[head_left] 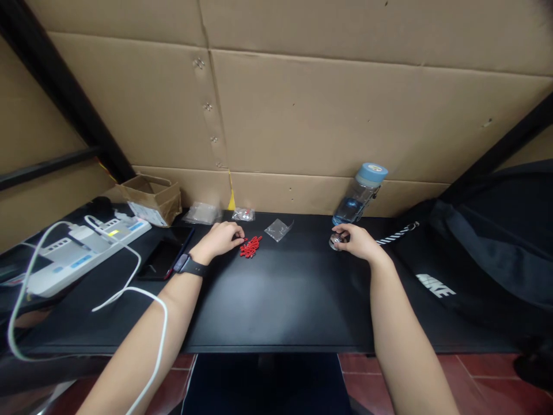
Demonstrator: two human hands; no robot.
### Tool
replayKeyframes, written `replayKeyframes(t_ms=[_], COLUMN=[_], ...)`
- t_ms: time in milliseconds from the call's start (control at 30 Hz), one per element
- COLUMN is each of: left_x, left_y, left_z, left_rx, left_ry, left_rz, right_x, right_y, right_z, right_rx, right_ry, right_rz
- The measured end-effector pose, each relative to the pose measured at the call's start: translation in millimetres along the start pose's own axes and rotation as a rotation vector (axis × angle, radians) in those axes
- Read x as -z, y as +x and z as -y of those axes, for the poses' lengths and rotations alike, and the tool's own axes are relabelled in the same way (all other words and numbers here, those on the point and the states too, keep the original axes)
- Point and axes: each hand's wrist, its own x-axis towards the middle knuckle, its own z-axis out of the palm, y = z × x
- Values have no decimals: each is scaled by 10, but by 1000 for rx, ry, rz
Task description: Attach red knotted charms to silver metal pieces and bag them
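Observation:
My left hand (223, 239) rests on the black table with its fingers curled together. A red bit shows at its fingertips, beside a small pile of thin red pieces (250, 247) that look like short cords. Their exact kind is too small to tell. Farther right, my right hand (356, 241) is closed with thumb and fingers on a small round shiny thing (333, 241), which looks like metal or glass and sits at the table surface. Between the hands lies a small clear plastic bag (277, 230), touched by neither.
A blue-lidded water bottle (362, 193) stands behind my right hand, with a black Nike bag (470, 276) to the right. On the left are a power strip (47, 281), white cables, a phone (162, 256), an open cardboard box (158, 199) and plastic packets (203, 213).

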Motion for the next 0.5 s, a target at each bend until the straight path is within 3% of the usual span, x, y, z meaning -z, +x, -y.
replayKeyframes(t_ms=[167,333,500], left_x=[-68,-75,83], left_y=[14,5,-1], left_z=[-46,-94,-327], left_rx=[41,68,25], left_ry=[61,99,-107], left_rz=[-18,-37,-174], right_x=[-79,-358,-582], right_y=[8,-15,-90], right_z=[339,840,1198], right_rx=[54,150,234], right_ry=[139,307,471], right_rz=[-44,13,-55])
